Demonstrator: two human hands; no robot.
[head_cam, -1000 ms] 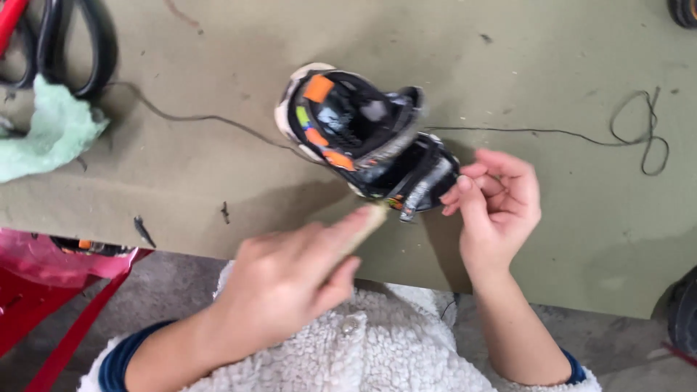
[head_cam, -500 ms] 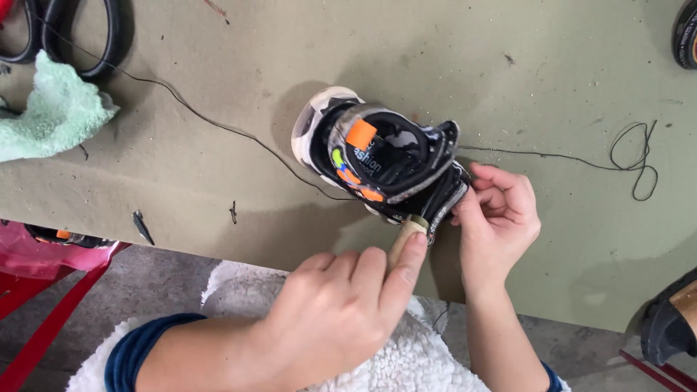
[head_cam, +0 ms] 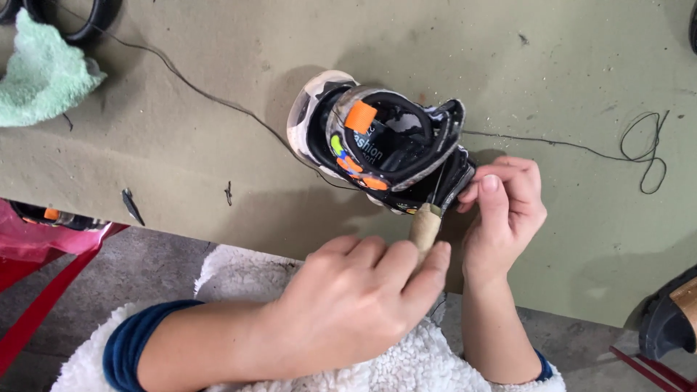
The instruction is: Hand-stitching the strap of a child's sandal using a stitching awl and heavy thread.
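a small black child's sandal with orange and green patches (head_cam: 381, 145) lies on its side on an olive-green cloth-covered table (head_cam: 218, 145), near the front edge. the left hand (head_cam: 356, 305) is closed around a pale wooden tool handle (head_cam: 425, 226), its tip at the sandal's heel. the right hand (head_cam: 504, 210) pinches the heel strap. a thin dark thread (head_cam: 566, 145) trails across the table; a mint-green cloth (head_cam: 43, 76) lies at far left.
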